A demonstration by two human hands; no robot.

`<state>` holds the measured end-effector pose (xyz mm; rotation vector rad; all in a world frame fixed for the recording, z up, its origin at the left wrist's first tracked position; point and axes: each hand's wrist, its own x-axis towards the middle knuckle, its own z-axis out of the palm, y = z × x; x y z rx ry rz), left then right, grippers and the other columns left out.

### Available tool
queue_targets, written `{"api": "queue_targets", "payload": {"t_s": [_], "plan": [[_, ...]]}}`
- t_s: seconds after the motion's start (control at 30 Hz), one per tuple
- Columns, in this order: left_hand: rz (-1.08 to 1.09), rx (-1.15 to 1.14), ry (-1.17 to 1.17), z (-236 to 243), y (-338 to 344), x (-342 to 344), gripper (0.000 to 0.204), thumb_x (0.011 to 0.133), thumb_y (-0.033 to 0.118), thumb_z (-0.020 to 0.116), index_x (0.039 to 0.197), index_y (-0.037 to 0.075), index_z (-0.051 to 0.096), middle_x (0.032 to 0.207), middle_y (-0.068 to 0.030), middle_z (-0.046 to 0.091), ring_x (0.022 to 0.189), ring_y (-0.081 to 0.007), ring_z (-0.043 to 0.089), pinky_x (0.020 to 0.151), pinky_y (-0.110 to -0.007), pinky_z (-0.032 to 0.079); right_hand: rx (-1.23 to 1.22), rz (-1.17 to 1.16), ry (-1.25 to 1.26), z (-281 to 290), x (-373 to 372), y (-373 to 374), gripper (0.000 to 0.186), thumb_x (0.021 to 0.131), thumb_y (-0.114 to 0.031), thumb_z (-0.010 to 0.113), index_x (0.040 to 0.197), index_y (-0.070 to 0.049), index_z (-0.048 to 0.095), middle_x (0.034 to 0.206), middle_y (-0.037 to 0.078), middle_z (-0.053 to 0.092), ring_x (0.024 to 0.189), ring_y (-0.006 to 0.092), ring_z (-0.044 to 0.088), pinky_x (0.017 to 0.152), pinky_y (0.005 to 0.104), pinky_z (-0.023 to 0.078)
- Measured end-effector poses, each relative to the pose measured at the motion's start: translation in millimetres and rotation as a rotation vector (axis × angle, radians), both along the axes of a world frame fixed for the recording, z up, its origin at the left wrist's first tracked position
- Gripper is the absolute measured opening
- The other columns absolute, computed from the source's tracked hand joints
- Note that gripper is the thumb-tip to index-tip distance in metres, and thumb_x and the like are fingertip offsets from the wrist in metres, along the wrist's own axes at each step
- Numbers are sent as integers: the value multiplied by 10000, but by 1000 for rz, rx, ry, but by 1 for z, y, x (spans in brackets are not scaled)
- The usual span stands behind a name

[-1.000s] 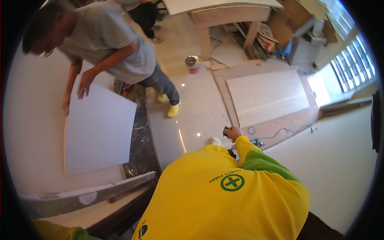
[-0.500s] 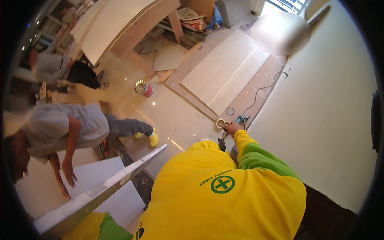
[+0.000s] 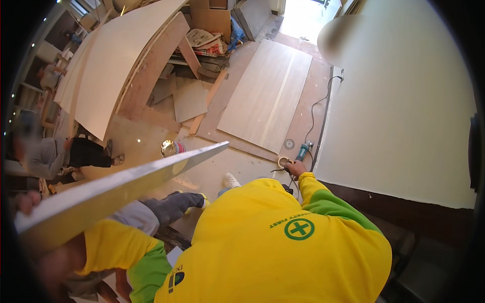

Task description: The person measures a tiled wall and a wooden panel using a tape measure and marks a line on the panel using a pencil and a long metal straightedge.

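Note:
My right hand (image 3: 297,167) reaches down to the floor at the end of a yellow and green sleeve. Its fingers are closed on a cream roll of tape (image 3: 283,162). Just beyond it a teal angle grinder (image 3: 303,151) with a cord lies on the floor, and a grey disc (image 3: 289,144) lies to its left. At the left edge my left hand (image 3: 29,203) grips a long, straight bar with a whitish edge (image 3: 136,184). The bar slants up to the right. Blur and the bar hide part of this hand.
A large pale panel (image 3: 262,96) lies ahead on the floor, beside a pale wall (image 3: 394,116) on the right. A tin can (image 3: 172,148) stands left of it. A big board (image 3: 116,60) rests on a wooden frame. Co-workers (image 3: 40,151) are at the left; one bends beneath the bar.
The view has turned. My right hand has drawn back a little with the tape roll, away from the grinder. The bar sits higher in view, and my left hand now shows on it.

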<state>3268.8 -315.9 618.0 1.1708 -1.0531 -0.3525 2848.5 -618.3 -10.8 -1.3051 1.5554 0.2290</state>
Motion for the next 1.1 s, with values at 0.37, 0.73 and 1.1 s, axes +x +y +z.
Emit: {"api": "queue_targets", "payload": {"t_s": [0.37, 0.73, 1.1], "plan": [[219, -496, 48, -73, -244, 70, 560, 910, 460, 442, 1283, 43, 402, 1038, -213, 540, 756, -276, 539, 728, -423, 464, -40, -451, -97, 8, 72, 22, 467, 736, -334, 640, 1026, 31, 605, 821, 141, 659, 689, 253, 658, 482, 423, 536], [-14, -290, 112, -159, -471, 102, 485, 944, 414, 462, 1228, 26, 398, 994, -174, 563, 740, -251, 585, 671, -363, 519, -92, -696, -10, -13, 127, -81, 487, 729, -379, 638, 1009, 20, 624, 856, 121, 669, 709, 227, 676, 448, 375, 535], [-273, -21, 289, -207, -714, 107, 431, 947, 373, 514, 1196, 32, 425, 995, -154, 568, 786, -241, 591, 677, -364, 524, -531, -1401, -566, 36, 213, -186, 326, 897, -341, 534, 1054, -58, 567, 904, 61, 644, 680, 152, 649, 499, 252, 513]]}}
